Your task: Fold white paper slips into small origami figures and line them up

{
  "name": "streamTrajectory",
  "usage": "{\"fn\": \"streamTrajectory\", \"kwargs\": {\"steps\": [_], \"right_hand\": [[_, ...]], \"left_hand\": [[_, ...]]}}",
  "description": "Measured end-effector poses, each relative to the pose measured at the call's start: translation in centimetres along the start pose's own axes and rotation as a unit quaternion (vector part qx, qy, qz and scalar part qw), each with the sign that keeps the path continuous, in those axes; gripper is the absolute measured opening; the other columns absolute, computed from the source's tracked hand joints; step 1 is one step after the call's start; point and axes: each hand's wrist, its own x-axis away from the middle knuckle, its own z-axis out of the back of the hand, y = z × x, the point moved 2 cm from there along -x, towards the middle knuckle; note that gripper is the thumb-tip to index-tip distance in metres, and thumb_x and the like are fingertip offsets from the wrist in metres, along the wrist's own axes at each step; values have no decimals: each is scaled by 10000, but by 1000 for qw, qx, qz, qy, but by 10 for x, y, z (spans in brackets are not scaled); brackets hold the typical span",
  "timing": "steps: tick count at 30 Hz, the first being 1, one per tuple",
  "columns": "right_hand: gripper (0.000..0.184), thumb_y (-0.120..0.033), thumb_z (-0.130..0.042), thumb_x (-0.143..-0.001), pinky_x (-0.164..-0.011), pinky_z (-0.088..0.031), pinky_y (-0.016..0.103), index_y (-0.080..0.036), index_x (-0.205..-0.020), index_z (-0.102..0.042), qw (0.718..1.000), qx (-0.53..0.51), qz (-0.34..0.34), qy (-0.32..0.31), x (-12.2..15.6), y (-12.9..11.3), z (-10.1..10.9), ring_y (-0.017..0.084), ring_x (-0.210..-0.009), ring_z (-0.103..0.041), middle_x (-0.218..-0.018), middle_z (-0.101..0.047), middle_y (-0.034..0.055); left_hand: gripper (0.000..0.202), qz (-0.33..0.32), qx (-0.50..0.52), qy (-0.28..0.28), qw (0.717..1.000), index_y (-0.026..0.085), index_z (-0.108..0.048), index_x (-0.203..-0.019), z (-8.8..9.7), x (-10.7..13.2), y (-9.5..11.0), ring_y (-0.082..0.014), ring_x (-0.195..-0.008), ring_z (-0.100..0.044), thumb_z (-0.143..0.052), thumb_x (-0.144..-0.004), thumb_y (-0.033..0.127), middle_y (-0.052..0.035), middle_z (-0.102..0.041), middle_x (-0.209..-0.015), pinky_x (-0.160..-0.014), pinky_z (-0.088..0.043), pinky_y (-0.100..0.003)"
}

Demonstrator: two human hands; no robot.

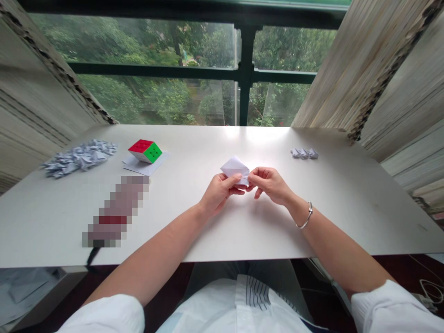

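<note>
Mid-table, a white folded paper piece [235,168] sits pinched at its near edge by the left hand [219,193] and right hand [270,185], 2 thumbs on top. Likely very light, thin, soft, easily creased; best held lightly along folded edges.

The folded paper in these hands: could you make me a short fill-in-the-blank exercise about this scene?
The left hand and right hand hold folded paper that is ____.
A metal bangle sits on the ____ wrist.
The puzzle cube shows a red face and a ____ face.

Missing words: white; right; green.
</note>
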Motion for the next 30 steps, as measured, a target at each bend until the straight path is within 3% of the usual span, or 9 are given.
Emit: {"fn": "streamTrajectory", "kwargs": {"steps": [3,6,9,12,16,19,21,25,30], "right_hand": [[252,-368,-718,-763,-411,-517,184,-153,-724,-592,998,60,-1,7,-1,2,8,149,-612,-676,-631,-619,4],[160,-290,-690,-769,-419,-514,184,-159,-746,-602,990,140,-12,0,-1,5,13,137,-596,-659,-637,-632,6],[104,-255,-664,-769,-424,-516,194,-169,-754,-606,984,175,-10,5,-1,6,14,133,-593,-640,-638,-637,5],[107,-266,-651,-763,-420,-520,204,-168,-751,-610,989,142,17,23,-3,4,14,130,-589,-622,-644,-626,2],[163,-311,-672,-747,-421,-508,202,-153,-745,-628,993,94,49,53,-4,1,16,84,-517,-543,-647,-600,-16],[176,-320,-680,-753,-431,-488,198,-147,-754,-651,991,126,38,35,-4,2,16,77,-512,-531,-649,-610,-13],[173,-318,-677,-767,-444,-480,197,-146,-761,-663,987,154,33,14,-3,3,14,76,-517,-530,-648,-616,-11],[201,-348,-680,-788,-464,-485,199,-147,-794,-688,986,160,37,-14,0,2,11,84,-554,-546,-683,-643,2],[294,-426,-704,-794,-476,-513,212,-152,-900,-692,992,111,61,-5,2,-2,13,138,-661,-639,-749,-681,38]], "left_hand": [[369,-32,-17,16,999,140,-711,-990,4,-2,5,-191,-851,-662,-730,-778,440,-88,-715,-937,-753,-526,-305],[448,-46,-47,46,997,187,-679,-1085,9,-3,9,-171,-818,-648,-805,-702,381,-44,-700,-919,-714,-520,-288],[351,-24,-96,32,995,157,-692,-937,9,-3,8,-170,-782,-642,-819,-669,343,-40,-686,-851,-669,-514,-272],[271,-5,-102,28,994,157,-639,-815,6,-1,6,-143,-699,-620,-812,-653,288,-9,-651,-764,-605,-495,-244],[306,59,-103,-46,992,165,-623,-846,1,3,4,-138,-684,-626,-824,-625,229,-13,-659,-762,-598,-493,-240],[351,80,-99,-79,989,155,-674,-950,0,3,5,-168,-739,-654,-819,-670,308,-71,-704,-866,-656,-515,-288],[354,71,-107,-73,989,147,-705,-956,2,3,5,-168,-733,-650,-807,-697,366,-86,-714,-885,-660,-495,-287],[280,43,-136,-45,989,138,-700,-792,3,2,1,-129,-642,-592,-802,-702,383,-40,-678,-736,-609,-416,-246],[262,-1,-72,18,997,166,-633,-744,2,1,0,-104,-606,-540,-789,-708,374,12,-630,-705,-571,-381,-221]]}}
